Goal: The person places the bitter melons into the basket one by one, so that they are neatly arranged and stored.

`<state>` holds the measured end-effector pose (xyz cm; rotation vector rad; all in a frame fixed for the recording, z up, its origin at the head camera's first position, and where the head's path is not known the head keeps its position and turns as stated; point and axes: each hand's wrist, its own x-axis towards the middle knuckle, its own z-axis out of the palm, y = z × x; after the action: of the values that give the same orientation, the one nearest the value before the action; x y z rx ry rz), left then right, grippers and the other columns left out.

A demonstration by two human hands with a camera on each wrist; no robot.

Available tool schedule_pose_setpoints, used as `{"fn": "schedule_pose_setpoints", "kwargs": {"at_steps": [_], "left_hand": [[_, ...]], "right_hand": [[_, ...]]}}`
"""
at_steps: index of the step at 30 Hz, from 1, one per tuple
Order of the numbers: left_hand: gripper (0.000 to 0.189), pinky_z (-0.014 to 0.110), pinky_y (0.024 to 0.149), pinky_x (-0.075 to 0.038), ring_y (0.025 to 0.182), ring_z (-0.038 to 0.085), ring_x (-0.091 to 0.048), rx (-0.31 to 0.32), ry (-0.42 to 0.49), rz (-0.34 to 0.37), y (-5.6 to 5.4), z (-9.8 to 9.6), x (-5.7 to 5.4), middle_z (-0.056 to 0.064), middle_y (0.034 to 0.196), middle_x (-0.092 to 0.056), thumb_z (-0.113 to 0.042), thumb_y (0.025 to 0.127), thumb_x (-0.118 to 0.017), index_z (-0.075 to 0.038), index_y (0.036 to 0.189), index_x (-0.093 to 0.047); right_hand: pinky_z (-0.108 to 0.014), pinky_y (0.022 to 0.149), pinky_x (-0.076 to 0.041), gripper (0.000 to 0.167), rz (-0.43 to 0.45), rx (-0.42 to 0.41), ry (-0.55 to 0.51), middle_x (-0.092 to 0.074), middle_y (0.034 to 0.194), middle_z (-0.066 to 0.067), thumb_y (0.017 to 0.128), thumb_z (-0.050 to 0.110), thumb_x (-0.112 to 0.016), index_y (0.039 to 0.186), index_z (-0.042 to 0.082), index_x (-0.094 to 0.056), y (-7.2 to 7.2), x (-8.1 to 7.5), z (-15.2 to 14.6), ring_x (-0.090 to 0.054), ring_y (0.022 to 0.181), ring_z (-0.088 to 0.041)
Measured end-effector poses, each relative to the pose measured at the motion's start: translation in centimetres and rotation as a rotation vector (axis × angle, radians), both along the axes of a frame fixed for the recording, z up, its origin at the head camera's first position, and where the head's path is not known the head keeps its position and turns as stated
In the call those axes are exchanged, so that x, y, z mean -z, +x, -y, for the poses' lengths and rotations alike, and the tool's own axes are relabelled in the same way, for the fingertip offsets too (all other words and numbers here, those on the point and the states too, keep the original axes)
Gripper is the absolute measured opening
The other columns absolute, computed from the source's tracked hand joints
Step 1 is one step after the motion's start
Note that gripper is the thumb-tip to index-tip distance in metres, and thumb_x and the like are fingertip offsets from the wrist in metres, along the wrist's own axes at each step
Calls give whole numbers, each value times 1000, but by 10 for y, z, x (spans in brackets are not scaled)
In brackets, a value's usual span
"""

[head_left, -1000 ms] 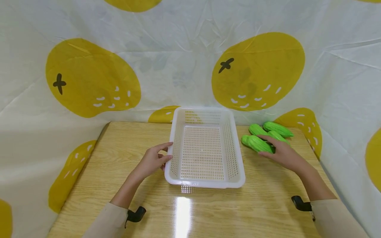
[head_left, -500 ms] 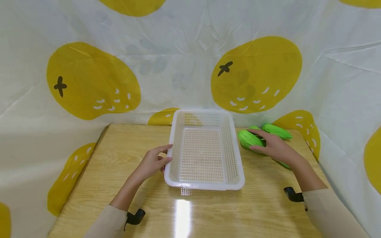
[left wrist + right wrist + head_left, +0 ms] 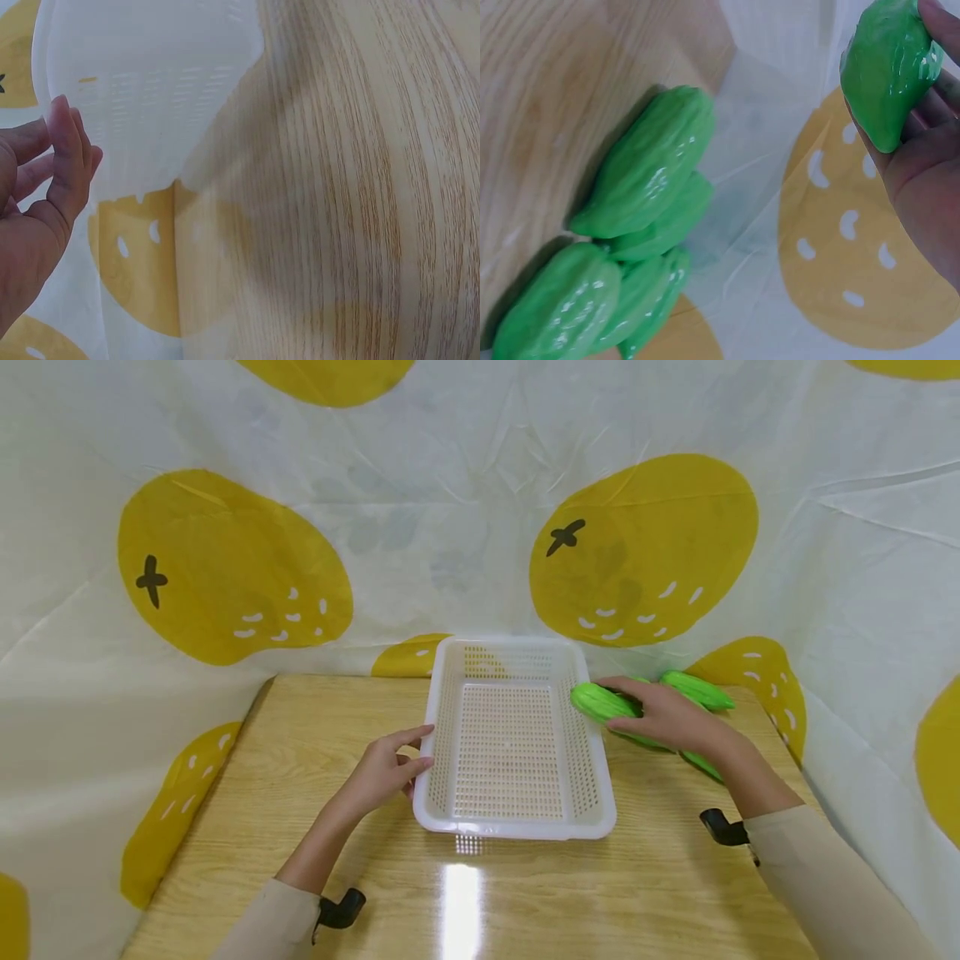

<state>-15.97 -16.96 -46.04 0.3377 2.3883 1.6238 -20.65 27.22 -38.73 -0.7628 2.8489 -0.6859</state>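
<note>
My right hand grips a ridged green bitter melon between thumb and fingers, with its rounded end over the right rim of the white plastic basket. In the right wrist view the same bitter melon hangs tip down from the hand. My left hand rests its fingertips against the basket's left rim, fingers loosely bent. The left wrist view shows that hand at the outside of the basket wall. Nothing lies inside the basket.
Several more bitter melons lie piled on the wooden table right of the basket, one topmost and another at the back. A white cloth printed with yellow fruit hangs behind and beside the table.
My right hand has taken a bitter melon from the pile and carried it left to the basket's right rim. The left hand has stayed at the left rim.
</note>
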Motion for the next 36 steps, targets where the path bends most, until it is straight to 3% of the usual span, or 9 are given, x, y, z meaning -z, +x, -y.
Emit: {"fn": "schedule_pose_setpoints", "kwargs": {"at_steps": [6, 12, 28, 36], "left_hand": [[57, 51, 58, -64, 68, 18, -70, 5, -1, -1, 1, 2, -1, 25, 128, -56, -7, 100, -69, -5, 153, -49], [58, 56, 60, -63, 65, 18, -69, 5, -11, -7, 2, 1, -2, 24, 128, -57, -7, 99, -69, -5, 154, -49], [57, 51, 58, -64, 65, 18, -68, -5, -25, 1, 1, -2, -4, 24, 128, -57, -6, 99, -69, -6, 153, -50], [57, 52, 58, -64, 67, 18, -67, 2, -22, 0, -1, -4, -5, 24, 128, -57, -6, 100, -68, -6, 153, -49]], "right_hand": [[-57, 105, -52, 63, 8, -81, 24, -61, 146, -13, 96, 36, -75, 151, 14, -53, -9, -7, 18, -61, 128, -35], [-49, 98, -56, 59, 4, -167, 36, -66, 138, -7, 95, 37, -76, 148, 18, -57, -19, -12, 38, -66, 117, -25], [-44, 100, -55, 59, 107, -345, 119, -63, 143, -6, 97, 34, -75, 149, 16, -56, -39, -18, 92, -64, 116, -20], [-39, 96, -56, 53, 155, -436, 186, -69, 128, -1, 96, 30, -75, 145, 17, -58, -47, -15, 122, -64, 106, -15]]}}
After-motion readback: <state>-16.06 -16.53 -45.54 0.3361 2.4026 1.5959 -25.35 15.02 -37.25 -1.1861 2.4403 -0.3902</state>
